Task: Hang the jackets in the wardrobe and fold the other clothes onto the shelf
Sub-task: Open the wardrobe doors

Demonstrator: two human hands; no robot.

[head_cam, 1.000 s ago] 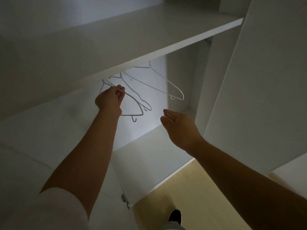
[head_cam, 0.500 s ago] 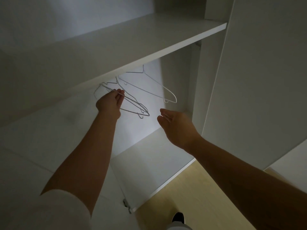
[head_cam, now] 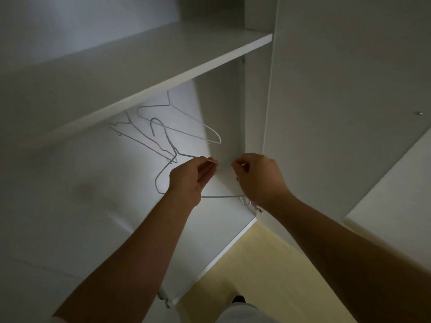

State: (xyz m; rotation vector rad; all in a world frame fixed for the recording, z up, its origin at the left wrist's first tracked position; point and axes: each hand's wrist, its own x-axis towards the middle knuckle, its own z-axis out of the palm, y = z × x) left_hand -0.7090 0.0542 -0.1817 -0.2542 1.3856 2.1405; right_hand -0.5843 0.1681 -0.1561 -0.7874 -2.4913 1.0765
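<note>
Pinched at centre frame between the curled fingertips of the left hand (head_cam: 190, 180) and the right hand (head_cam: 260, 180): a thin white wire coat hanger (head_cam: 221, 196), its upper shoulder wire nipped from both sides, the two grips close together. Long axis left to right across the frame, bottom bar below the knuckles, hook up and to the left, nearer the left hand, caught on nothing. Behind, under the white wardrobe shelf (head_cam: 163, 57), two more white wire hangers (head_cam: 218, 137) in the upper centre. Three hangers in all, no jacket in view. Likely next: out toward a jacket, hook clearing the other two.
</note>
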